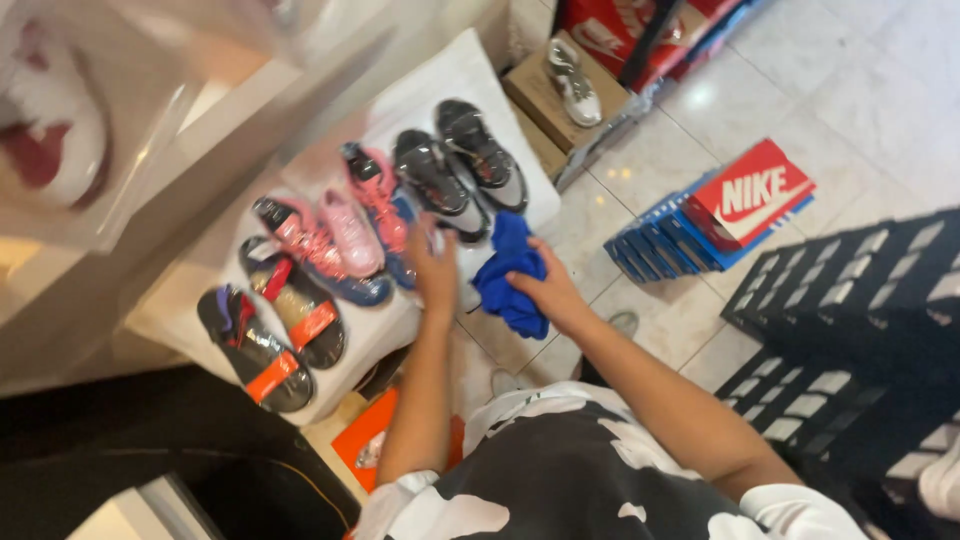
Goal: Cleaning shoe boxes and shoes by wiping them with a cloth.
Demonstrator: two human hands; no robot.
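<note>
The right hand (548, 292) has its grip closed on a blue cloth (512, 275), just beside the front edge of the white board (455, 75). The left hand (436, 268) reaches over that board's edge near a grey shoe (436, 182); I cannot tell how open its grip is. 2 pink shoes (355, 225) sit further along the board.

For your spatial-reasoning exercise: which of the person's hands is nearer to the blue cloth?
Right. The right hand grips the blue cloth from its right side; the left hand is just left of it, by the grey shoes.
</note>
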